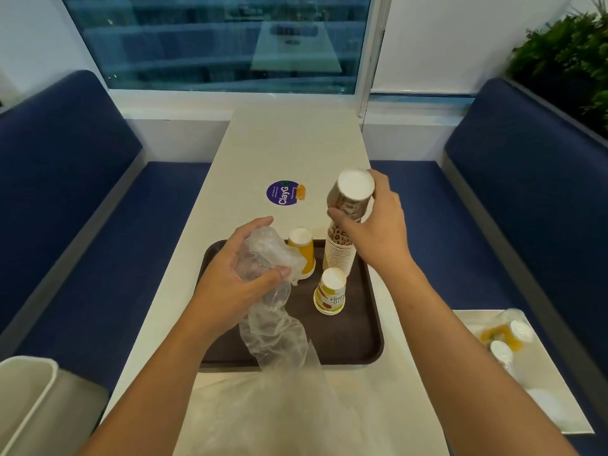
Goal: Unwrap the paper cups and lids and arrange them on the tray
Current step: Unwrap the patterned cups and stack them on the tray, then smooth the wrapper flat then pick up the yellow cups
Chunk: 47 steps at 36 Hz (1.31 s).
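A dark brown tray (355,340) lies on the white table. On it stand, upside down, a tall stack of leopard-print paper cups (340,250), a short stack of orange cups (304,250) and a short stack of white, red and green printed cups (330,294). My right hand (378,225) grips the top of the tall leopard-print stack. My left hand (230,274) holds a crumpled clear plastic wrapper (273,311) that trails down over the tray's near edge.
A round purple sticker (283,193) marks the table beyond the tray. On the right seat a white board (539,383) carries still-wrapped cups (508,334). A white bin (29,403) stands at lower left. Blue benches flank the table.
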Each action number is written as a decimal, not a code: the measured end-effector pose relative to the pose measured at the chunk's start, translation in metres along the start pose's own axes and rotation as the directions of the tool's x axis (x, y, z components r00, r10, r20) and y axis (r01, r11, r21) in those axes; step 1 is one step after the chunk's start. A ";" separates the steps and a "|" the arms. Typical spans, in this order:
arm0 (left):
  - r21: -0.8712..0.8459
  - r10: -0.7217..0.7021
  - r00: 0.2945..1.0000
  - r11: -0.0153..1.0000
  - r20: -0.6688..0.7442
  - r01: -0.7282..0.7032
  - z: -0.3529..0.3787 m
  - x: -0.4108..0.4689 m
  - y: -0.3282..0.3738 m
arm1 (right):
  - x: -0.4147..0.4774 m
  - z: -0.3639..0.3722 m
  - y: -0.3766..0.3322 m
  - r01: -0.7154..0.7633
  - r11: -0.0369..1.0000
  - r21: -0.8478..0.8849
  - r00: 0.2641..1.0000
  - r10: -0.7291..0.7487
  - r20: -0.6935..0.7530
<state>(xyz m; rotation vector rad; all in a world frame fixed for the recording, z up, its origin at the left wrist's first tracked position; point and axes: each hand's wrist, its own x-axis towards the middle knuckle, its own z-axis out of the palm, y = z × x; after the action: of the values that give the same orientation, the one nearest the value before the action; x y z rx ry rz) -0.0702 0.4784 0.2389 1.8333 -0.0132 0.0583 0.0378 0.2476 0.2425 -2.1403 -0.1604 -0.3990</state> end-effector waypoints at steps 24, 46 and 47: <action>0.134 -0.006 1.000 0.991 0.003 0.005 -0.005 0.010 0.001 | -0.003 0.034 0.044 -0.244 0.954 -0.175 0.970 0.236 -0.066; 0.573 0.188 0.959 0.771 0.211 -0.277 -0.009 -0.060 0.072 | -0.143 -0.006 -0.084 -0.203 0.725 0.658 0.970 0.057 0.237; 0.600 0.161 0.964 0.758 0.210 -0.257 -0.010 -0.063 0.071 | -0.145 -0.007 -0.082 -0.233 0.694 0.681 0.967 0.089 0.240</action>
<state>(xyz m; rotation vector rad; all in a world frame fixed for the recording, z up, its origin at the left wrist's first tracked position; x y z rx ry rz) -0.1363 0.4685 0.3072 2.4993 -0.3449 0.0950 -0.1210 0.2937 0.2605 -1.3967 -0.1925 -0.0014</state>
